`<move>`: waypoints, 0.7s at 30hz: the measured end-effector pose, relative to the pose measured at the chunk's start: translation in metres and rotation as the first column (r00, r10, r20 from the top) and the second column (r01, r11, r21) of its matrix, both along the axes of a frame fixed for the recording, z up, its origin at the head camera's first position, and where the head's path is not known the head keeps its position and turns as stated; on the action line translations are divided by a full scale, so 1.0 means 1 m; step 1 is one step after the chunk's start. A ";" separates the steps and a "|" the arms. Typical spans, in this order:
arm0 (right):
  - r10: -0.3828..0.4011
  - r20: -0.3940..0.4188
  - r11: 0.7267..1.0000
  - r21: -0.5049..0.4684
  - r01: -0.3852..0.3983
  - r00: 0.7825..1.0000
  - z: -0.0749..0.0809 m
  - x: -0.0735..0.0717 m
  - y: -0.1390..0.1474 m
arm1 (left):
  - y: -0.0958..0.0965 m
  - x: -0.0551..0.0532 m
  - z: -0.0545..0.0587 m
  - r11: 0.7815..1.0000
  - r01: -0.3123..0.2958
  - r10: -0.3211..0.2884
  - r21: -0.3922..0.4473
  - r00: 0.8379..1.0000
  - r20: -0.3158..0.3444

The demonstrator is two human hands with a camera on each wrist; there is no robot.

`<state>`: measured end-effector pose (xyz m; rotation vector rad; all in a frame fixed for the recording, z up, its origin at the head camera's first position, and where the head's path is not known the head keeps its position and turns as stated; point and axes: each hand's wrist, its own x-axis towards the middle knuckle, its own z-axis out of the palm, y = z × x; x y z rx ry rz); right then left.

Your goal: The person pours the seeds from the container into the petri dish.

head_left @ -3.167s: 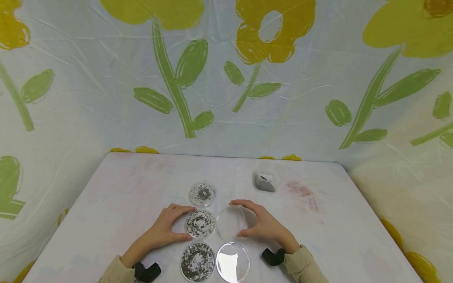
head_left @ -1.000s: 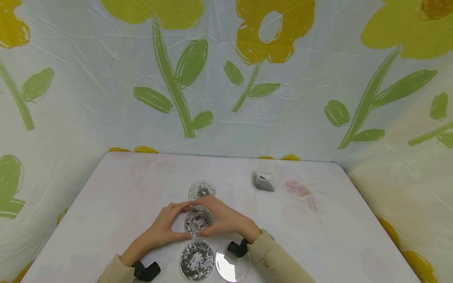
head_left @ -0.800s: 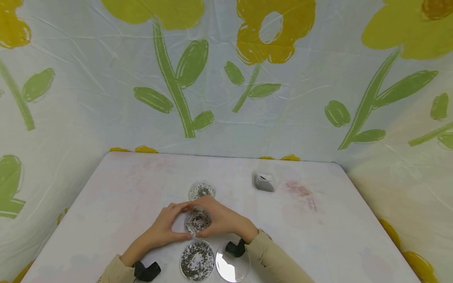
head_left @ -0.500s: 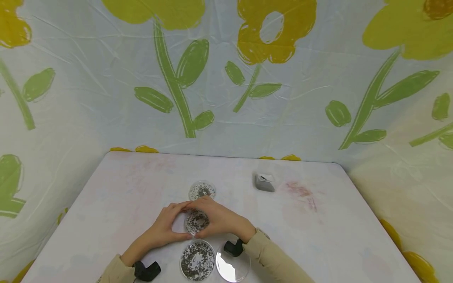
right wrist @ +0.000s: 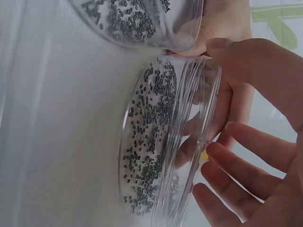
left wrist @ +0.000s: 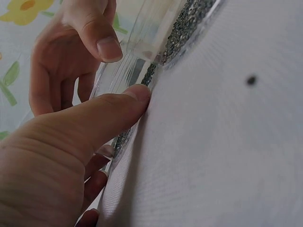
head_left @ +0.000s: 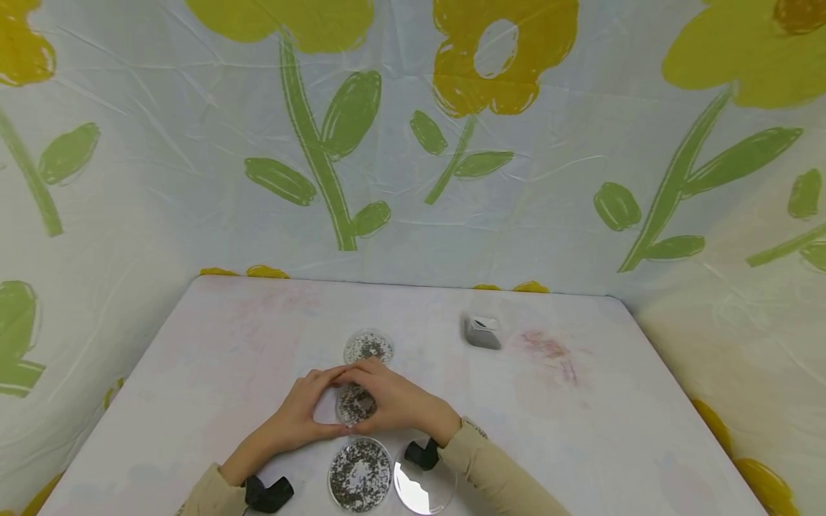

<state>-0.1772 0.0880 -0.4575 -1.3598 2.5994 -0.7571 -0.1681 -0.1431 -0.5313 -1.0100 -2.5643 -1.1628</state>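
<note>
My left hand (head_left: 300,412) grips a clear petri dish (head_left: 353,407) of dark seeds from the left, thumb low on its side. Over that dish, my right hand (head_left: 403,401) holds a clear lid (right wrist: 203,113) by the rim, between thumb and fingers. The lid sits right at the dish's top, stacked with it in the right wrist view. Both hands' fingertips meet at the far side, and the thumbs nearly meet at the near side. The right hand hides part of the dish in the head view.
A second seed dish (head_left: 359,475) lies nearer, beside a loose clear lid (head_left: 419,491) partly under my right wrist strap. Farther back stands another seed dish (head_left: 364,344). A small grey and white container (head_left: 482,333) sits at the back right of the white table (head_left: 258,337).
The right hand has carried the lid leftward from beside the middle dish to over it. Over the last second it has shifted slightly further left. The left hand has stayed put.
</note>
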 end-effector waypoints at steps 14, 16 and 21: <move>0.082 0.029 0.997 -0.010 -0.082 0.996 -0.001 -0.002 0.004 | 0.000 -0.001 -0.001 1.000 0.005 -0.005 0.009 1.000 0.015; 0.110 0.040 0.994 -0.016 -0.109 0.993 -0.001 -0.003 0.006 | 0.000 -0.001 -0.001 1.000 0.010 -0.010 0.012 1.000 0.016; 0.139 0.069 0.990 -0.011 -0.139 0.988 -0.002 -0.006 0.009 | -0.001 0.000 0.000 1.000 0.006 -0.007 0.012 1.000 0.024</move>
